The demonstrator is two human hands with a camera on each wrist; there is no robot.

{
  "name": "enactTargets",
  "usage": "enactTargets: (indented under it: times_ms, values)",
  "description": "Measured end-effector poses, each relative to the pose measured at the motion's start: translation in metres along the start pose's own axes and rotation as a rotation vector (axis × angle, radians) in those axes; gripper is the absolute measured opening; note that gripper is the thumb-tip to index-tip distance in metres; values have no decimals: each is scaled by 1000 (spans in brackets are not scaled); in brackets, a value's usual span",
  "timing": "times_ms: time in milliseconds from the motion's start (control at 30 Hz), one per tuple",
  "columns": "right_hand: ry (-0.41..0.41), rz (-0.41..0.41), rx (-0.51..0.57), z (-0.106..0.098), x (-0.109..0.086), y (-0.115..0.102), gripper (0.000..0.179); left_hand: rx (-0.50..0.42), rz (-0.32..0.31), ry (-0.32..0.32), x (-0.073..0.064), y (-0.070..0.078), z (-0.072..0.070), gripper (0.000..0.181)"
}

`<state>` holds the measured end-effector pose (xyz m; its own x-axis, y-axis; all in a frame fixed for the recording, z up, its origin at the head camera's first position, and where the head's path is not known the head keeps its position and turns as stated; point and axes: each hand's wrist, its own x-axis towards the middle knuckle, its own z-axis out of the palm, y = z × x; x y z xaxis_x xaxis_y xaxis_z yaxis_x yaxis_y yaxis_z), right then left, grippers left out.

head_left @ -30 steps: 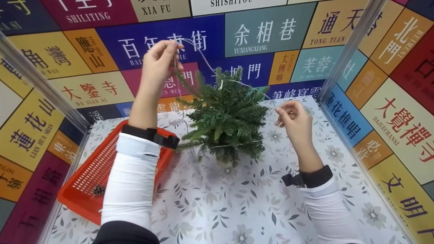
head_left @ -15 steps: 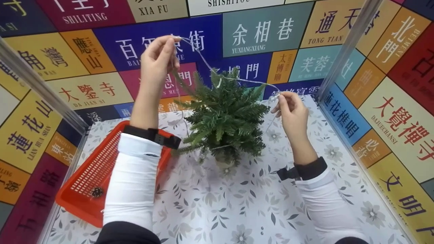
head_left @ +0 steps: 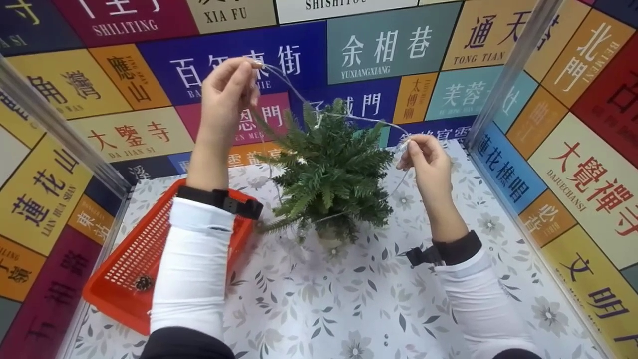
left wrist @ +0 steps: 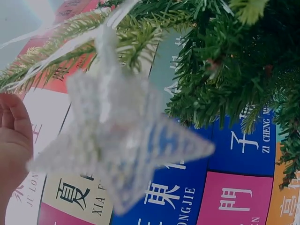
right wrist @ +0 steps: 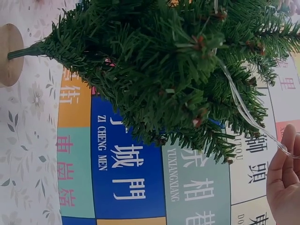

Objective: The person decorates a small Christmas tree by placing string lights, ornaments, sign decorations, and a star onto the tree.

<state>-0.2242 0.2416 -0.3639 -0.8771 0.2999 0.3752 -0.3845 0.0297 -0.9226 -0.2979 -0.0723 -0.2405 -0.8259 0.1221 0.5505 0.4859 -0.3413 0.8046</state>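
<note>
A small artificial Christmas tree [head_left: 334, 169] stands on a round wooden base. A clear string light wire [head_left: 359, 118] runs across its upper branches, with further strands lower down. Up at the left, my left hand [head_left: 224, 97] pinches the wire between thumb and fingers. My right hand [head_left: 431, 162] pinches it right of the tree, and a strand hangs beneath. In the left wrist view a translucent star [left wrist: 122, 136], blurred, hangs from the wire before the branches. The right wrist view has the doubled wire [right wrist: 241, 103] running from the branches to the fingertips.
A red plastic basket [head_left: 127, 257] with a pinecone [head_left: 143, 283] in it stands left of the tree, partly behind my left sleeve. Flower-patterned covering [head_left: 319, 309] lies under everything. Printed panels [head_left: 394, 55] rise behind and at both sides, with corner posts [head_left: 508, 75].
My right hand has risen slightly, and the wire strand below it now shows. Over the last half second my left hand has shifted a little down and left, still pinching the wire.
</note>
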Motion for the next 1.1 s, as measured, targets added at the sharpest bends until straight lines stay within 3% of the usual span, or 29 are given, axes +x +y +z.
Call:
enactTargets:
  times_ms: [300,467,533,633,800,933,1100]
  values:
    - [4,28,-1,-6,1,-3,11,-18,5,111,8,-10,6,17]
    - [-17,21,-41,-3,1,-2,11,-39,-97,235,12,-10,2,13]
    - [-38,22,-55,0,2,-1,12,-85,-137,274,12,-8,-2,14]
    - [-64,30,-57,8,3,-2,13,-112,-141,312,10,-6,-9,14]
    - [-59,35,-81,15,8,0,14,-90,-151,331,10,-7,-13,15]
    - [-48,61,-108,15,14,3,13,-40,-197,330,11,-15,-14,18]
    - [-48,90,-103,15,21,6,11,-64,-253,384,11,-25,-20,19]
